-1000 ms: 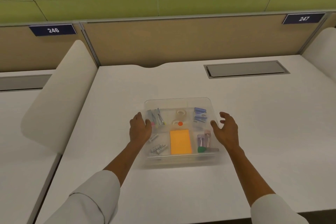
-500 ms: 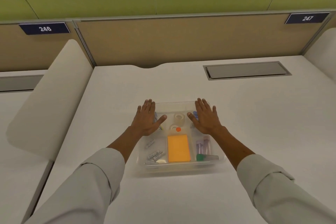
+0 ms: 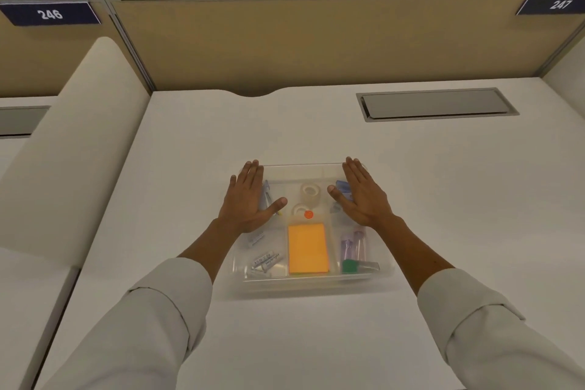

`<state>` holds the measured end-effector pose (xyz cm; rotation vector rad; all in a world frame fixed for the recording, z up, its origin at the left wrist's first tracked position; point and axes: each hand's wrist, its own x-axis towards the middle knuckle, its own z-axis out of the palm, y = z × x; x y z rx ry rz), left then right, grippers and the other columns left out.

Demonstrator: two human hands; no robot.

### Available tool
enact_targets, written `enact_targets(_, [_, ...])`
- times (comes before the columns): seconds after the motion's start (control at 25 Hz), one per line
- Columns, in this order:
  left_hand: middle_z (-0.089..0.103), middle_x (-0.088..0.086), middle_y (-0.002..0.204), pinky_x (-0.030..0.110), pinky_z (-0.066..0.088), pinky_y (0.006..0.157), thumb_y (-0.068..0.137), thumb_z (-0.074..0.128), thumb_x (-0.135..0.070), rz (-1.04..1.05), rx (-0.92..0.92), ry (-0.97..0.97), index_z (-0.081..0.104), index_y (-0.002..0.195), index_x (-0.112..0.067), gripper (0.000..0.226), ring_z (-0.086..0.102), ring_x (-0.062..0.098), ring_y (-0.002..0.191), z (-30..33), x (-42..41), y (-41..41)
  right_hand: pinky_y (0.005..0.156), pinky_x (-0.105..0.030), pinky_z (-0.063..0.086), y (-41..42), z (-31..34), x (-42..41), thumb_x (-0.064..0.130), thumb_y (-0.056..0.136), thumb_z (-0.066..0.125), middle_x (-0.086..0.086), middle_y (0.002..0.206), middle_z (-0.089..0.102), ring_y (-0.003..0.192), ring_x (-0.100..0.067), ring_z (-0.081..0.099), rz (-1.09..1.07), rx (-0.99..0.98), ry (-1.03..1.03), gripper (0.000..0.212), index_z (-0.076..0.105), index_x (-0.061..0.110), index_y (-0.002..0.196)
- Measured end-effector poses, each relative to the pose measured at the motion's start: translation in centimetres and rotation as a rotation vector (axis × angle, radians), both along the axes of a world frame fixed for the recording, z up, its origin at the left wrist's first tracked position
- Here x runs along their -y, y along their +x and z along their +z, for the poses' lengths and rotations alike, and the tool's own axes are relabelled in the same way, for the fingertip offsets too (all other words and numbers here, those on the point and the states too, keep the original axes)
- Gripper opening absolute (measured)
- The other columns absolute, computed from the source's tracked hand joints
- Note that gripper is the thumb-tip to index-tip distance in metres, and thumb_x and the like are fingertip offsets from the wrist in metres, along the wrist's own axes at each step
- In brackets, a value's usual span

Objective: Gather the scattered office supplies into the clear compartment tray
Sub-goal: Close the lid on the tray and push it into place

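The clear compartment tray (image 3: 313,283) sits on the white desk in front of me. An orange sticky-note pad (image 3: 307,247) fills its near middle cell, with tape rolls (image 3: 309,190) and an orange dot (image 3: 308,215) behind it. Small white tubes (image 3: 267,260) lie near left; purple tubes (image 3: 354,245) and a green-capped item (image 3: 349,266) lie near right. My left hand (image 3: 247,199) lies flat, palm down, over the tray's far left cell. Flat over the far right cell is my right hand (image 3: 361,196), partly hiding blue items (image 3: 343,188). Neither hand holds anything.
The white desk (image 3: 196,168) stretches around the tray. A grey cable hatch (image 3: 437,103) is set in at the back right. A tan partition (image 3: 316,41) closes the back, and a white curved divider (image 3: 63,142) stands on the left.
Both hands moved from the tray's sides to lie flat over its far cells. The view came closer to the tray.
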<state>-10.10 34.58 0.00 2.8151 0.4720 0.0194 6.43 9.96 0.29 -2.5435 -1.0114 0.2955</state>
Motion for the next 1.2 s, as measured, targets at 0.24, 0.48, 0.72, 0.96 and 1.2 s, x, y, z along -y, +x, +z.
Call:
enact_targets(0.24, [-0.001,0.009,0.163,0.05,0.007,0.122,0.071,0.004,-0.09,-0.01,-0.018,0.052,0.001,0.153,-0.007,0.117,-0.003,0.021,0.151,-0.2,0.6,-0.4,0.121,-0.042,0.02,-0.2,-0.6,0.8,0.061,0.09,0.044,0.001,0.163,0.022,0.15,-0.016,0.02,-0.121,-0.21,0.29,0.078,0.023,0.021,0.154])
enact_targets(0.48, [-0.001,0.013,0.163,0.049,0.003,0.122,0.081,0.004,-0.079,0.061,0.035,0.151,0.01,0.153,-0.004,0.104,-0.005,0.025,0.151,1.3,1.1,-0.4,0.12,-0.045,0.02,0.1,0.4,0.6,0.065,0.086,0.047,-0.001,0.162,0.024,0.149,-0.021,0.022,-0.118,-0.287,0.357,0.08,0.028,0.023,0.151])
enact_targets(0.72, [0.001,0.012,0.163,0.05,0.0,0.122,0.075,0.014,-0.089,0.067,0.042,0.045,0.004,0.153,-0.004,0.116,-0.005,0.022,0.151,1.5,4.3,-2.8,0.119,-0.051,-0.007,0.7,1.7,2.0,0.049,0.1,0.037,-0.007,0.165,0.005,0.152,-0.019,-0.002,0.012,-0.091,0.044,0.071,0.016,0.01,0.155])
enact_targets(0.96, [-0.004,0.009,0.163,0.053,0.0,0.121,0.065,0.02,-0.098,0.054,0.011,0.09,-0.002,0.154,-0.007,0.13,-0.009,0.019,0.15,0.6,7.5,-6.9,0.119,-0.058,-0.002,-6.4,-0.3,5.6,0.073,0.089,0.021,-0.009,0.165,0.002,0.153,-0.022,-0.002,0.055,0.058,-0.122,0.094,0.004,0.009,0.156])
enact_targets(1.2, [-0.011,0.012,0.162,0.056,-0.001,0.12,0.051,0.023,-0.105,0.141,-0.059,0.089,-0.008,0.153,-0.008,0.144,-0.013,0.025,0.15,0.4,8.3,-8.5,0.116,-0.062,-0.006,-7.2,-0.6,6.1,0.094,0.069,0.005,-0.01,0.165,-0.009,0.151,-0.024,-0.014,0.025,0.118,-0.194,0.121,-0.002,0.009,0.156])
